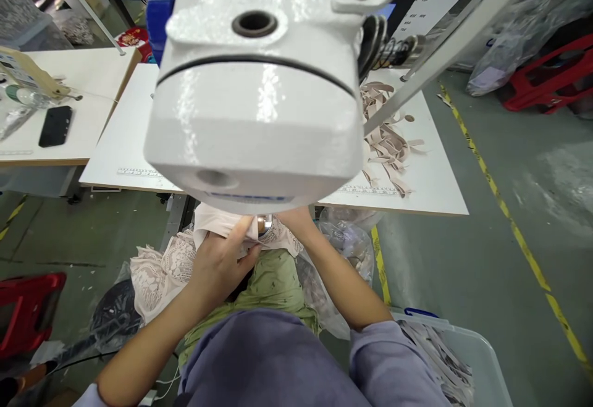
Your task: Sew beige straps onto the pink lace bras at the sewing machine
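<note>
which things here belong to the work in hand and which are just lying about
In the work:
pale lace fabric, held in the left hand
right hand, at the fabric, fingertips hidden
white sewing machine
beige strips on the white table, probably

Apparently just lying about:
black phone on the neighbouring table
red stool at the left edge

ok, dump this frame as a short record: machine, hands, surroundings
machine: white sewing machine
left hand: holding pale lace fabric
right hand: at the fabric, partly hidden by the machine; grip unclear
right of machine: beige strips piled on white table
left table: black phone
lower right: bin holding strips
</note>
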`<state>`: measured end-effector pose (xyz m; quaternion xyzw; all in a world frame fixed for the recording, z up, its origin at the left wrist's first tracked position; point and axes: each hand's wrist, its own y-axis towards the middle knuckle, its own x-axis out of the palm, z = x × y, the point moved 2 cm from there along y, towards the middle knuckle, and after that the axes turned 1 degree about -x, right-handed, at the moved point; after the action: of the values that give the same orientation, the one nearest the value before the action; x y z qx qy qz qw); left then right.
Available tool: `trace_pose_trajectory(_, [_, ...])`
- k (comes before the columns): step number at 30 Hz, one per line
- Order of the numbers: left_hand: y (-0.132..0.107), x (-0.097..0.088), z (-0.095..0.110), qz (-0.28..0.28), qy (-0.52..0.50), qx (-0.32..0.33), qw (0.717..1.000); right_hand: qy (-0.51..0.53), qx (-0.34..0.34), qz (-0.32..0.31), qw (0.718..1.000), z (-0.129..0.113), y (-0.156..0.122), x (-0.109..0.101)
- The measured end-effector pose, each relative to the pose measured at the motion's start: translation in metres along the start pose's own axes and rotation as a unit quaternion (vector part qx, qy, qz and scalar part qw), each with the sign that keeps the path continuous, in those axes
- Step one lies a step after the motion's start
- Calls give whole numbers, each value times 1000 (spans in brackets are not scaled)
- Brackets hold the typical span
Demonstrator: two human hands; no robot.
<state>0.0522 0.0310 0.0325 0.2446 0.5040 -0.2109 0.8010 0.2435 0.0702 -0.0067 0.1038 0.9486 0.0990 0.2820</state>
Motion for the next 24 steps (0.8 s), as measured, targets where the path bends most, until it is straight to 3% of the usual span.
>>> trace_pose_trajectory(3, [-4,1,-5,23,2,-3,1000,120,75,68,988,-6,-4,-2])
trace_pose_trajectory(8, [-12,13,-8,61,-6,-7,998,275,128,98,948,0,-40,-5])
trace_pose_trajectory(12, [-32,31,12,74,9,11,997,277,135,41,950,-5,-83,-4])
trace_pose_trajectory(15, [-56,33,40,40,4,91,995,263,150,-10,953,-14,-114,-6])
trace_pose_trajectory(17, [-69,24,52,-12,-66,128,989,258,202,44,944,-15,-128,-13])
trace_pose_trajectory(19, [-73,10,57,-23,-134,143,980,239,236,107,936,-15,-137,-20])
trace_pose_trajectory(20, [-73,3,57,-16,-140,157,978,230,227,87,942,-17,-138,-21])
trace_pose_trajectory(21, [-71,-1,55,-9,-127,175,976,224,199,25,954,-20,-137,-19])
trace_pose_trajectory(22, [-68,-3,53,-8,-104,192,976,220,156,-77,960,-25,-135,-15])
trace_pose_trajectory(24, [-60,1,42,-50,-71,174,981,203,60,-288,934,-34,-134,-4])
